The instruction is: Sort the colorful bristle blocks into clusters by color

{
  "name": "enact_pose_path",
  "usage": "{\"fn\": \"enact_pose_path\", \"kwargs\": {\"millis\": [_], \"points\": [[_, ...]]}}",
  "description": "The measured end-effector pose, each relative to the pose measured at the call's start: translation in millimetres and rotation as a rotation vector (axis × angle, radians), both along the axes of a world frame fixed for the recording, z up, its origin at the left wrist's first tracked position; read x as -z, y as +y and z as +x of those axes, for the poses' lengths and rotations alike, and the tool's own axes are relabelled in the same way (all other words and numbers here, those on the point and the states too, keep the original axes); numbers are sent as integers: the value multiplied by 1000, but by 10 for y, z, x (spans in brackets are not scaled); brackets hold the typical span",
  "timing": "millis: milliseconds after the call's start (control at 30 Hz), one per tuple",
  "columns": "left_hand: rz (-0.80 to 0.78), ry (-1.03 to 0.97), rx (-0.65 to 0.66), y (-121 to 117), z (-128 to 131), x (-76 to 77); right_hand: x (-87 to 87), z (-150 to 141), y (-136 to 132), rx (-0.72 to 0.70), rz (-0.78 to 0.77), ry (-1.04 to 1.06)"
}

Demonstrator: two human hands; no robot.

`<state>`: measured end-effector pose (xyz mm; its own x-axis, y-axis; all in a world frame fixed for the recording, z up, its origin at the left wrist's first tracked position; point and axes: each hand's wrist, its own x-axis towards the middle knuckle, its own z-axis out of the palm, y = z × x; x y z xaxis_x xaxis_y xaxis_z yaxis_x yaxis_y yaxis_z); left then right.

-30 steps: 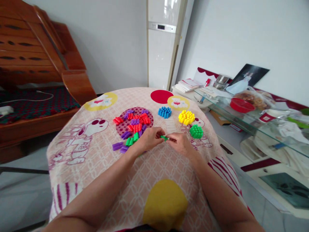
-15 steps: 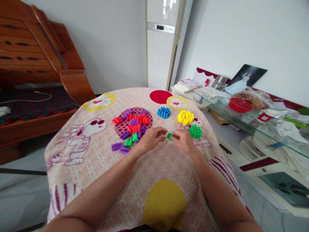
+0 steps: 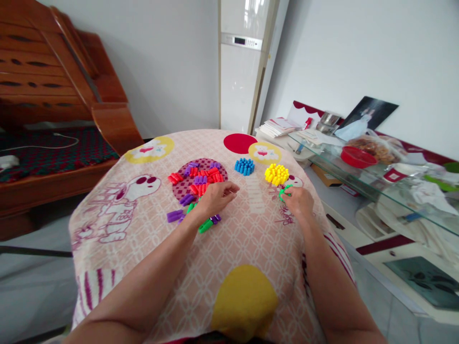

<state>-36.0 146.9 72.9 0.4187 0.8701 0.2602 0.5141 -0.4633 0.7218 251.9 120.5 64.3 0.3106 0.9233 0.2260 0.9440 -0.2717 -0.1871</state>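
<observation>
Right hand (image 3: 300, 201) at green cluster (image 3: 282, 193); can't tell if its grip holds any. Left hand (image 3: 217, 198) loosely open, looks empty. On worktop (image 3: 247, 243): blue cluster (image 3: 244, 166), yellow cluster (image 3: 277, 174) look done; reds (image 3: 216, 176), purples (image 3: 175, 216), stray greens (image 3: 205, 226) lie loose, likely left.

A bare lane of tablecloth (image 3: 247, 239) opens on the near side of the blue cluster (image 3: 244, 166), between left hand (image 3: 217, 197) and right hand (image 3: 300, 201).
Scattered red pieces (image 3: 175, 178) and purple pieces (image 3: 175, 216) block passage left of the blue cluster; yellow pieces (image 3: 276, 174) stand to its right, green pieces (image 3: 282, 193) nearer, partly behind the right hand.
</observation>
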Motion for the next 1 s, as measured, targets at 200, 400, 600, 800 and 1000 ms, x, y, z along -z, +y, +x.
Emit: {"fn": "enact_pose_path", "kwargs": {"millis": [200,400,600,800,1000], "points": [[49,117,-250,136,-530,-216,34,41,17,40,32,25],[-119,479,-96,138,-1005,-234,59,5,-12,-65,250,129],[-20,599,-43,104,-808,-64,111,-57,-12,-165,322,147],[73,618,-101,96,-635,-55,133,-218,-29,-313,284,273],[236,401,25,-37,-299,-65,98,-616,-138,-658,127,646]]}}
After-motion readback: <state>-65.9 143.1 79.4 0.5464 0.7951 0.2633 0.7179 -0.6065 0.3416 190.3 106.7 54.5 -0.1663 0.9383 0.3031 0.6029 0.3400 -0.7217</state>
